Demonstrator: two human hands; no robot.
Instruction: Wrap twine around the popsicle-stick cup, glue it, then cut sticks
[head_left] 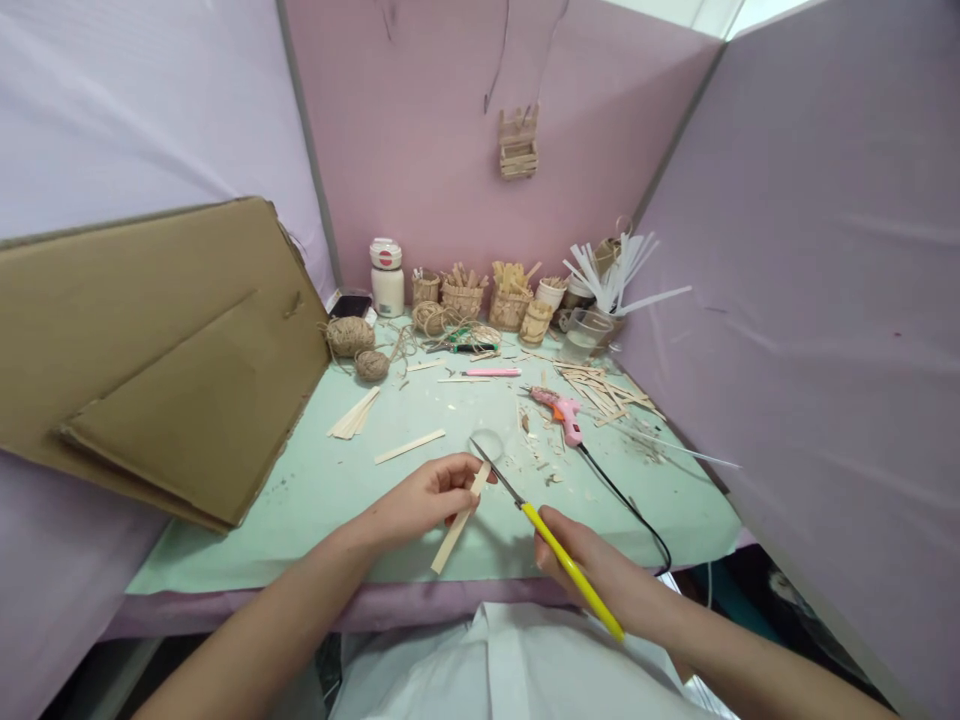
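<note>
My left hand (442, 490) pinches a flat pale wooden strip (455, 540), which slants down toward the table's front edge. In my right hand (574, 545) is a pair of scissors with yellow handles (571, 570), seen nearly edge-on. The blades point up and left, and their tips lie at the upper end of the strip by my left fingers. Whether the blades touch the wood I cannot tell. Just beyond my left hand lies a loose wooden strip (409, 447), and farther left a fanned stack of strips (354, 414).
A pink glue gun (559, 410) with a black cord lies to the right, among wood scraps. Behind it spreads a pile of thin sticks (604, 390). Twine balls (351, 337), a pink cutter (491, 373) and stick-filled cups (510, 305) stand farther back. Cardboard (172, 370) leans at left.
</note>
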